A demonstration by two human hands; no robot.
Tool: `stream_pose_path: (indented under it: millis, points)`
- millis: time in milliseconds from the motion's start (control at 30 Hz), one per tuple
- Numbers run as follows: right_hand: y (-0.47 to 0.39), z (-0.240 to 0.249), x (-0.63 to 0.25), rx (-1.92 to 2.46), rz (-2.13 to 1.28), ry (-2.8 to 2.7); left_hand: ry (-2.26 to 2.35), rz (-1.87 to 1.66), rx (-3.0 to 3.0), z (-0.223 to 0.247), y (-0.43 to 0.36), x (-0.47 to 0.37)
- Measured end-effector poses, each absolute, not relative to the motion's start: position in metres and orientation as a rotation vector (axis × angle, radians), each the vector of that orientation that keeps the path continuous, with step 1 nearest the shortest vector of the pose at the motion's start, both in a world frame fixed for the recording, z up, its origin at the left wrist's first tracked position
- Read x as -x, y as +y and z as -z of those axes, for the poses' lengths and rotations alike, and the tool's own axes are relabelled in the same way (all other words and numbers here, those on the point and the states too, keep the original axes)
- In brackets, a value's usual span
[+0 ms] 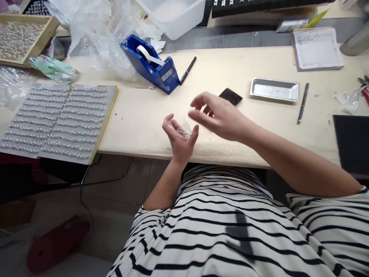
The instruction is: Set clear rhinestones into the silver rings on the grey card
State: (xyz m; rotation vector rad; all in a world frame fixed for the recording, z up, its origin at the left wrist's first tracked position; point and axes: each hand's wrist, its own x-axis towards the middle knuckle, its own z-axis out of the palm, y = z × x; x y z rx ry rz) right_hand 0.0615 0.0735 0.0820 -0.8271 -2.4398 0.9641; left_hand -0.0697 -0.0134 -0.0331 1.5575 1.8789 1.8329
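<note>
My left hand is cupped near the table's front edge, its fingers and thumb curled around a small clear plastic bag. Small silvery pieces show inside the bag; their kind is too small to make out. Up and to the right, my right hand hovers over the table, apart from the bag. Its thumb and index finger stand apart with nothing visible between them, while the other fingers are bent and partly hidden. Just behind the right hand lies a dark phone-like rectangle.
A blue tape dispenser and black pen lie behind. Boards with rows of silvery twisted pieces sit left. At right are a metal tray, another pen, a paper pad and a black flat panel.
</note>
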Motion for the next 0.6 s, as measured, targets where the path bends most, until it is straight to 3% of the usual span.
stream_pose_path:
  millis: [267, 433, 600]
  points:
    - [0.053, -0.062, -0.107, 0.975, -0.979, -2.163, 1.539, -1.620, -1.711, 0.012, -0.027, 0.060]
    - [0.030, -0.060, -0.165, 1.071, -0.743, -2.097, 1.457, -1.566, -1.863, -0.004, -0.032, 0.036]
    - [-0.021, -0.030, -0.233, 1.077, -0.480, -2.129, 1.328, -1.406, -2.137, 0.012, -0.042, 0.005]
